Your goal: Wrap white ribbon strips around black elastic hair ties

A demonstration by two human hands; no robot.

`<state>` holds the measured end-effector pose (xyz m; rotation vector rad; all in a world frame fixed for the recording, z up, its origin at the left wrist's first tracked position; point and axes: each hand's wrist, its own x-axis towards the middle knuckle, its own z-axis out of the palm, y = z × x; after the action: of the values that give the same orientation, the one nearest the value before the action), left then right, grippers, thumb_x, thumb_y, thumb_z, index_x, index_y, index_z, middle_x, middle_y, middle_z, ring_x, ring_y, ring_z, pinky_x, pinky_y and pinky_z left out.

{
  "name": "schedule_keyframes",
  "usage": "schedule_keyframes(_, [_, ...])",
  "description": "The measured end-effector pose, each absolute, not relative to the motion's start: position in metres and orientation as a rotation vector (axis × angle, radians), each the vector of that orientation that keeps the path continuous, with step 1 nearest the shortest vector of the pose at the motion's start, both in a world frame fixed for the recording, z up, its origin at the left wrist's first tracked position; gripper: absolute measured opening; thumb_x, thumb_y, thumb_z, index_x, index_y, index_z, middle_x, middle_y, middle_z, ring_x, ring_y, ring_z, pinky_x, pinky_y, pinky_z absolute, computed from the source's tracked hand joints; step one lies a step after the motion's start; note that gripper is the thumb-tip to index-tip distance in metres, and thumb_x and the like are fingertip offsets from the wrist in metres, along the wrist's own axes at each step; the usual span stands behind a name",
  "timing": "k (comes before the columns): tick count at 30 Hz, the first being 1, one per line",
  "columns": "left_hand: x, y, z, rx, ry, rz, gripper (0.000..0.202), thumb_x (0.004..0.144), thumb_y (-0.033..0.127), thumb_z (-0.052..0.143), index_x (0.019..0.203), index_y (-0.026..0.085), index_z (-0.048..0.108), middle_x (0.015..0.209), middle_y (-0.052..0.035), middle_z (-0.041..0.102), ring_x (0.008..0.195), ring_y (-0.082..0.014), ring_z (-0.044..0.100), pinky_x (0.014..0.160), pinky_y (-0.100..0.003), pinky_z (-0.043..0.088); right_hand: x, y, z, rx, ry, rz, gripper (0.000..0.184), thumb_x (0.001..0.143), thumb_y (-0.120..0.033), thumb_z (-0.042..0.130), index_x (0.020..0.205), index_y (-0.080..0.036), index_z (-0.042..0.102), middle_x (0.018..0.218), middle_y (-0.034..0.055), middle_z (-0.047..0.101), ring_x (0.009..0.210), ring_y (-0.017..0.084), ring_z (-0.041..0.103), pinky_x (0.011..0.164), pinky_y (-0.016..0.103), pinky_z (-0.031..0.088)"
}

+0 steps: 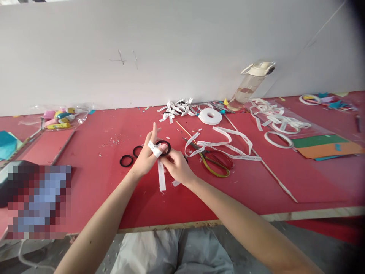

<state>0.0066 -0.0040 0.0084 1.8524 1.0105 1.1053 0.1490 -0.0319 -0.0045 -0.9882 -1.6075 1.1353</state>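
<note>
Between my two hands is a black ring (168,144), with a white printed ribbon (161,176) lying across my left thumb area and hanging below it. My left hand (146,158) pinches ring and ribbon together, one finger pointing up. Close against it, my right hand (178,165) has its fingers closed at the ribbon under the ring; the fingertips are partly hidden. More black rings (126,160) lie on the red table left of my hands. Scissors with yellow-green and red handles (218,167) rest to the right, beside a long loose printed ribbon (228,141).
Behind my hands are a heap of ribbon pieces (181,108) and a white tape roll (210,116). A water bottle (248,87) leans on the wall. White rings (278,139) and coloured sheets (322,146) lie right; bagged glue sticks (58,125) and a blurred device (42,198) left.
</note>
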Motion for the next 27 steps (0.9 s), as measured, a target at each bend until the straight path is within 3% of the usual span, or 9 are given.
schedule_keyframes(6, [0.001,-0.005,0.007,2.032,0.977,1.084,0.061,0.100,0.053,0.037,0.156,0.031,0.028,0.135,-0.0115,0.055,0.122,-0.0269,0.053,0.104,-0.046,0.041,0.145,-0.029,-0.009,-0.834,-1.511,1.318,0.020,0.090,-0.036,0.052,0.082,-0.017,0.053,0.070,0.0005,0.059,0.063,0.012,0.055,0.063,0.025,0.046])
schedule_keyframes(9, [-0.001,-0.006,0.009,2.146,0.763,1.087,0.064,0.098,0.051,0.046,0.157,0.034,0.027,0.135,-0.0122,0.056,0.122,-0.0289,0.054,0.103,-0.047,0.042,0.144,-0.034,-0.009,-0.810,-1.535,1.357,0.029,0.092,-0.040,0.051,0.073,-0.018,0.048,0.056,-0.0027,0.047,0.051,0.009,0.043,0.051,0.023,0.037])
schedule_keyframes(12, [-0.004,-0.006,0.011,2.233,0.516,1.107,0.072,0.095,0.055,0.050,0.158,0.035,0.021,0.136,-0.0130,0.056,0.120,-0.0303,0.054,0.101,-0.048,0.043,0.144,-0.043,-0.008,-0.779,-1.547,1.266,0.031,0.092,-0.046,0.052,0.080,-0.018,0.052,0.059,-0.0037,0.041,0.051,0.008,0.033,0.050,0.023,0.030])
schedule_keyframes(18, [-0.003,-0.011,0.015,2.171,0.385,1.138,0.080,0.092,0.062,0.048,0.159,0.036,0.014,0.140,-0.0128,0.052,0.116,-0.0295,0.055,0.100,-0.050,0.045,0.147,-0.050,-0.001,-0.725,-1.678,1.162,0.035,0.089,-0.052,0.060,0.088,-0.017,0.060,0.066,-0.0012,0.050,0.058,0.010,0.039,0.057,0.024,0.036])
schedule_keyframes(22, [-0.001,-0.011,0.014,2.089,0.376,1.197,0.079,0.094,0.061,0.046,0.159,0.036,0.010,0.134,-0.0118,0.055,0.111,-0.0279,0.057,0.096,-0.049,0.047,0.147,-0.050,0.001,-0.758,-1.683,1.168,0.036,0.092,-0.052,0.056,0.094,-0.018,0.064,0.066,-0.0016,0.051,0.056,0.009,0.038,0.058,0.024,0.039])
schedule_keyframes(27, [-0.004,-0.007,0.011,2.103,0.419,1.217,0.075,0.095,0.053,0.050,0.159,0.037,0.015,0.128,-0.0105,0.057,0.105,-0.0255,0.058,0.095,-0.047,0.048,0.146,-0.045,-0.002,-0.810,-1.656,1.213,0.041,0.089,-0.058,0.056,0.085,-0.018,0.061,0.061,-0.0019,0.044,0.054,0.009,0.034,0.054,0.025,0.034])
